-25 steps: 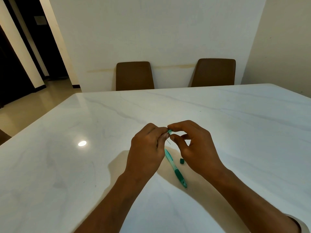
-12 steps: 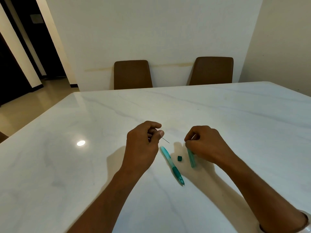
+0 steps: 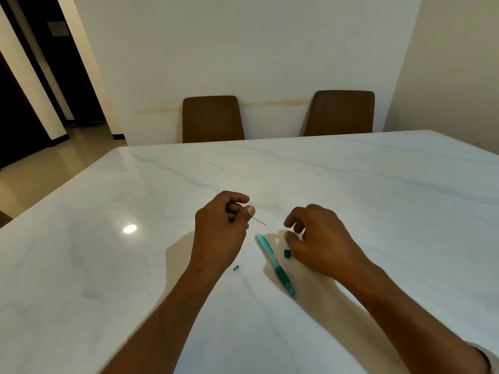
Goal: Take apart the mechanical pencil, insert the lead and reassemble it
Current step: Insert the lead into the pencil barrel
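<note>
The left hand [image 3: 220, 233] kept pinching the lead [image 3: 259, 221] while the right hand [image 3: 321, 244], fingers now loosely apart, had released the inner tube beside the pencil barrel [image 3: 275, 264], readying insertion.

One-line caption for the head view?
Left hand pinches a thin lead above the teal pencil barrel; right hand hovers beside it.

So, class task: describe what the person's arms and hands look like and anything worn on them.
Both forearms are bare, with no watch, ring or glove visible on the left hand or the right hand. The only clothing in view is a sliver of light-coloured sleeve at the right arm's lower edge. No sleeve shows on the left arm.
</note>
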Available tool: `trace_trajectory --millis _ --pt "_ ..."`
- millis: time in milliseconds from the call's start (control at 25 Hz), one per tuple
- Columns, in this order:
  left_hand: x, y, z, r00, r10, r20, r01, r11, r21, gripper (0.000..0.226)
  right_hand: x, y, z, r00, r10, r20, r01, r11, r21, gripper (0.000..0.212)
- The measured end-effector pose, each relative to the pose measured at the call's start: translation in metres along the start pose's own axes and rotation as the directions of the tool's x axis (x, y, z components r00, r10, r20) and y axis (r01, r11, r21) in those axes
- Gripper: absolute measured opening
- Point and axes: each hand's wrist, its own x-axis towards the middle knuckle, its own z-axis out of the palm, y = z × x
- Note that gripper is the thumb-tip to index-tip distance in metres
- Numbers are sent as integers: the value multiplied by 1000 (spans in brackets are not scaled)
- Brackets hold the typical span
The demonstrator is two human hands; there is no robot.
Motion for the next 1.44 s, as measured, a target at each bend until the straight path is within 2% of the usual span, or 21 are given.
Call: trace_trajectory --millis 80,200,280,400,520,600,680,1000,1440 --pt "3 -2 -3 999 3 -43 -2 1000 17 14 -7 -11 7 995 -88 49 87 996 17 31" --pt "6 -4 -7 995 -28 -91 29 999 14 13 -8 -19 16 979 -84 187 91 995 -29 43" --pt "7 -4 -9 994 -58 -94 58 998 -6 13 -8 -17 18 974 -86 208 88 996 1 41" --pt "9 -5 -11 987 -119 -109 110 990 -83 12 -9 -15 11 989 -91 119 81 993 84 35" --pt "13 -5 -15 974 -193 -121 167 966 -199 11 -8 -15 -2 1000 -5 -5 6 964 266 20" --pt "13 -2 -17 976 -201 -85 171 945 -279 10 -7 -13 -7 999 38 -37 -22 931 365 11" --pt "10 2 -16 984 -166 -60 140 942 -305 9 -6 -13 -8 998 51 -38 -30 905 425 12" --pt "5 7 -12 1000 -25 -14 20 959 -281 13 -6 -15 -8 999 40 -19 -27 891 454 19" --pt "5 5 -11 999 0 -39 -10 970 -244 13 -5 -13 -7 999 39 -19 -26 884 466 18"
